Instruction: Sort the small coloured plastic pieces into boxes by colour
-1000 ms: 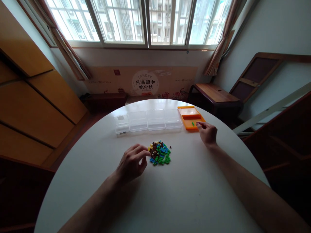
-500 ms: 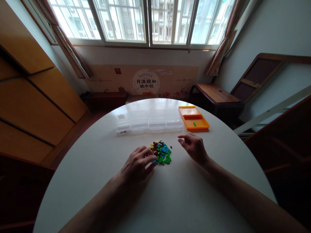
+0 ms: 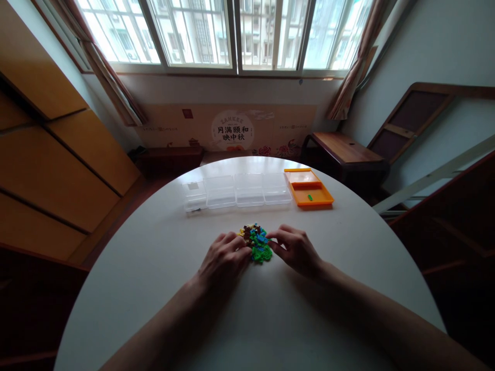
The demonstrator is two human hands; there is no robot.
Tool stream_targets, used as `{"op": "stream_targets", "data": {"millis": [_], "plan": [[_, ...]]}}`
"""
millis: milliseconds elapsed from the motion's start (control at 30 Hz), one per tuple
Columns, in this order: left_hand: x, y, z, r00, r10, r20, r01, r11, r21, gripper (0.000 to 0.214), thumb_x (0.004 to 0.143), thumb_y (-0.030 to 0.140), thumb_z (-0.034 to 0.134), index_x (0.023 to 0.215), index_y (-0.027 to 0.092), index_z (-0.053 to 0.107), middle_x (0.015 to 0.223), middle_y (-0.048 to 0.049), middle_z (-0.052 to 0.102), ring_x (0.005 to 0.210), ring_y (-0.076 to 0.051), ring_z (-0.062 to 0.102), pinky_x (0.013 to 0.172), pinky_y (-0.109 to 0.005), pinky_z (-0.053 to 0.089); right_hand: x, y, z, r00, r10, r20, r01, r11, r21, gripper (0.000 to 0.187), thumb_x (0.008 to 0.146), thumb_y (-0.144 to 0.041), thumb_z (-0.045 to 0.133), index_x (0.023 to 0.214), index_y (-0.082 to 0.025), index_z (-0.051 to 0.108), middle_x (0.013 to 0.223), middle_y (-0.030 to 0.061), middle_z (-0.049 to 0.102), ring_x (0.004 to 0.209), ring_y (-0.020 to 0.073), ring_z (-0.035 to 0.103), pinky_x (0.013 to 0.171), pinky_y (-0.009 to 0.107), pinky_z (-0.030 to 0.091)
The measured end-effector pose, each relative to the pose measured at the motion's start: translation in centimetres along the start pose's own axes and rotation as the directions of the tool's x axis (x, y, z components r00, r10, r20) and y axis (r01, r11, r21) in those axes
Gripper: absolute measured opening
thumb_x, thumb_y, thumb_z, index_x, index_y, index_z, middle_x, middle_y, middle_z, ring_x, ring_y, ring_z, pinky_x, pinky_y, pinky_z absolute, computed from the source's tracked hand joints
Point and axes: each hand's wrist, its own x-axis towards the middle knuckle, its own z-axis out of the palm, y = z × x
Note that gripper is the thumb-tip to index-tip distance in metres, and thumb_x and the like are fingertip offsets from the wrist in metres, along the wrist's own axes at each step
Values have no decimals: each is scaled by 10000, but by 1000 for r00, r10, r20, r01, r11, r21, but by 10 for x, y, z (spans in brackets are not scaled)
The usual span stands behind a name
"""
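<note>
A small pile of toy building bricks, in green, blue, brown and yellow, lies on the white round table between my hands. My left hand rests against the pile's left side, its fingers curled and thumb pressed to the forefinger. Whatever those fingertips hold, if anything, is hidden. From the right, my right hand reaches the pile's edge. Its thumb and forefinger come together in a pinch at the green and blue bricks, and what lies between them is too small to make out.
Behind the pile stands a row of clear plastic compartment boxes. To their right is an orange tray with one green brick inside. The round table's far edge curves just beyond them. A wooden bench stands past it.
My right hand has moved left and closer to me, from beside the tray to the pile's right edge. My left thumb and forefinger have closed together. The loose brown brick no longer shows.
</note>
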Motion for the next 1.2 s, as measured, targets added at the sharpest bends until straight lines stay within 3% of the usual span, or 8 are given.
{"op": "stream_targets", "data": {"millis": [167,333,567,833,1200], "plan": [[2,3,3,999,-24,-38,25,999,31,169,899,200,531,807,192,672,770,-42,614,772,-173,510,730,-320,392,0,-2,2,999,4,32,-5,1000,19,161,864,-226,586,948,-214,722,766,12,613,584,95,551,584,208,429],[3,4,8,989,-126,-74,128,991,25,125,833,323,649,794,209,680,803,-35,631,798,-194,515,753,-347,399,-1,-2,5,997,10,73,-9,1000,-14,151,861,-238,600,952,-223,720,784,11,612,620,101,562,629,214,431],[4,5,9,983,-171,-63,170,985,-18,130,852,235,602,760,215,692,786,-30,640,801,-193,525,755,-349,402,-2,-1,8,996,2,93,0,1000,-21,145,869,-261,598,949,-221,712,794,12,615,610,97,554,617,210,420],[7,0,11,954,-290,-83,250,914,-320,112,867,247,618,826,206,714,800,-30,647,790,-164,550,754,-298,462,-2,-4,8,998,-52,33,52,999,2,160,857,-215,607,986,-220,703,814,19,631,629,101,569,640,206,440],[4,-1,13,954,-277,-113,250,946,-206,93,842,207,651,796,226,729,757,-23,655,764,-179,529,735,-318,428,-3,0,14,996,-69,52,73,995,-62,156,858,-227,622,986,-229,711,836,22,656,648,108,600,640,203,440]]}}
